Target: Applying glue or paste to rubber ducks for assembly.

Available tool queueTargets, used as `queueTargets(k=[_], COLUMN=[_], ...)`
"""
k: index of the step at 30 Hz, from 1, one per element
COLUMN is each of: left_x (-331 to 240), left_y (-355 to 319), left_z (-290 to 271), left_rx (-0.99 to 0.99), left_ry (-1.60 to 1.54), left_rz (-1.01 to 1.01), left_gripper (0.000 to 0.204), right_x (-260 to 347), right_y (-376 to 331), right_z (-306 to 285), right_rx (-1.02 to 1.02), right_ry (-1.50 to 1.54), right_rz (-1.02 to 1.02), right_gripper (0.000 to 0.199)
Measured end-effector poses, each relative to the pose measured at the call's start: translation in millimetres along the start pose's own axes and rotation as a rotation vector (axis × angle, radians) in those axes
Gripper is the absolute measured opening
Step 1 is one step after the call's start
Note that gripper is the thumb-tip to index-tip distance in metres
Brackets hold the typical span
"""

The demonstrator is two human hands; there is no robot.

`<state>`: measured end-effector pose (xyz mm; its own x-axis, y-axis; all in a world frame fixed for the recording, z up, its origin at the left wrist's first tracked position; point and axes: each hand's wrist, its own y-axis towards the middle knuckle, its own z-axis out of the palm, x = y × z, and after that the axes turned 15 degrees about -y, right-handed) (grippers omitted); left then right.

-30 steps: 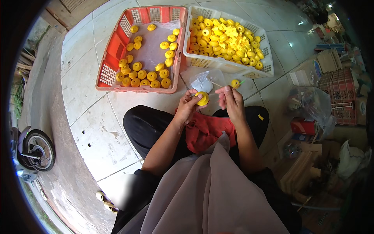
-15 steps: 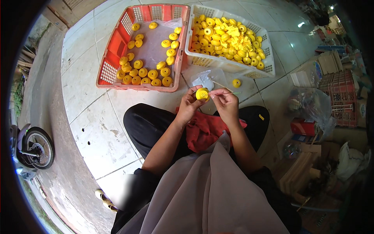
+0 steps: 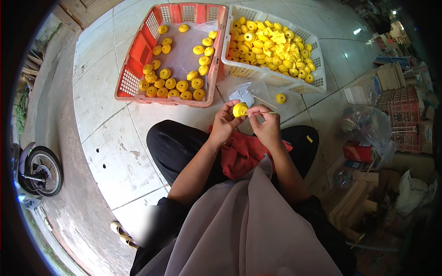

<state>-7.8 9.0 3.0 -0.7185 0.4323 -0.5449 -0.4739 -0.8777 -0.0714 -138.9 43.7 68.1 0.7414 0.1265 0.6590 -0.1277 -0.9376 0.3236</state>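
Between its fingertips my left hand [image 3: 224, 122] grips a round yellow piece [image 3: 240, 109], shaped like a yo-yo or knob, with its centre turned toward my right. My right hand [image 3: 267, 126] pinches a thin stick [image 3: 264, 112], and its tip touches the middle of that piece. Just beyond my hands a clear plastic tub [image 3: 258, 88] and a bag of white stuff [image 3: 243, 94] rest on the floor tiles, a second thin stick [image 3: 264, 101] lying beside them. One loose yellow piece [image 3: 281, 98] sits to their right. A red cloth [image 3: 240, 155] covers my lap.
An orange-red crate [image 3: 124, 99] at far left holds spaced yellow pieces on plastic sheeting. Beside it, a white crate [image 3: 276, 82] is heaped with more. Cardboard, bags and a red crate [image 3: 405, 115] crowd the right. A motorbike wheel [image 3: 44, 171] shows at left.
The yellow piece has tilted slightly in my left hand. My right hand has shifted a little, with the stick still at the piece's middle. The whole view has moved slightly.
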Motion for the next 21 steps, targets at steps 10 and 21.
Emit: queueTargets(k=[10, 21], left_x=[0.5, -1.2], left_y=[0.8, 0.1], left_z=[-0.9, 1.7], left_rx=[-0.017, -0.002], left_ry=[-0.003, -0.008], left_rz=[0.016, 0.013], left_gripper=[0.048, 0.048], right_x=[-1.7, 2.8], right_y=[1.9, 2.0], right_z=[3.3, 3.3], right_rx=[-0.074, -0.055], right_ry=[0.064, -0.064], right_rz=[-0.010, -0.081], right_gripper=[0.007, 0.007])
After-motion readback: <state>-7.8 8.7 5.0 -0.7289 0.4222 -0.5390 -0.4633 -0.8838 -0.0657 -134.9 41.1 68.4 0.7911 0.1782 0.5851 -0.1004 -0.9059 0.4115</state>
